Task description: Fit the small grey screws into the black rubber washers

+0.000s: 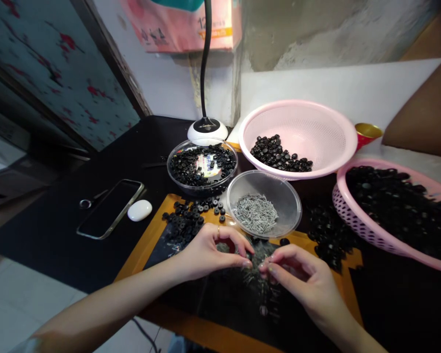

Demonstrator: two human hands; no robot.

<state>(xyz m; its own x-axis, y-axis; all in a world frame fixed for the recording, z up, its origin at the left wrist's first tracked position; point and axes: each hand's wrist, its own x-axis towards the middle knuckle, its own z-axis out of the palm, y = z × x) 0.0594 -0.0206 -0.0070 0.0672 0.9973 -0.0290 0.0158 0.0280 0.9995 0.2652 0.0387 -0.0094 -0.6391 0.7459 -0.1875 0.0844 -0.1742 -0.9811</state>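
Both hands are over a dark mat with an orange border (pixel 347 289), their fingertips a short gap apart. My left hand (pixel 215 250) has thumb and forefinger curled toward each other; what they hold, if anything, is too small to tell. My right hand (pixel 301 274) is pinched, and its contents cannot be made out. Beneath the fingertips lies a blurry scatter of thin greyish pieces (pixel 255 274). Just beyond, a clear bowl (pixel 290 201) holds small metal pins (pixel 256 214). Small black discs with centre holes (pixel 187 218) are heaped beyond my left hand.
A clear dish of black parts (pixel 183 169) stands beside a lamp base (pixel 207 131). Pink baskets (pixel 316 132) with black pieces are at the back and right. Loose black pieces (pixel 330 235) lie near the right basket. A phone (pixel 110 208) and white oval object (pixel 139 210) are left.
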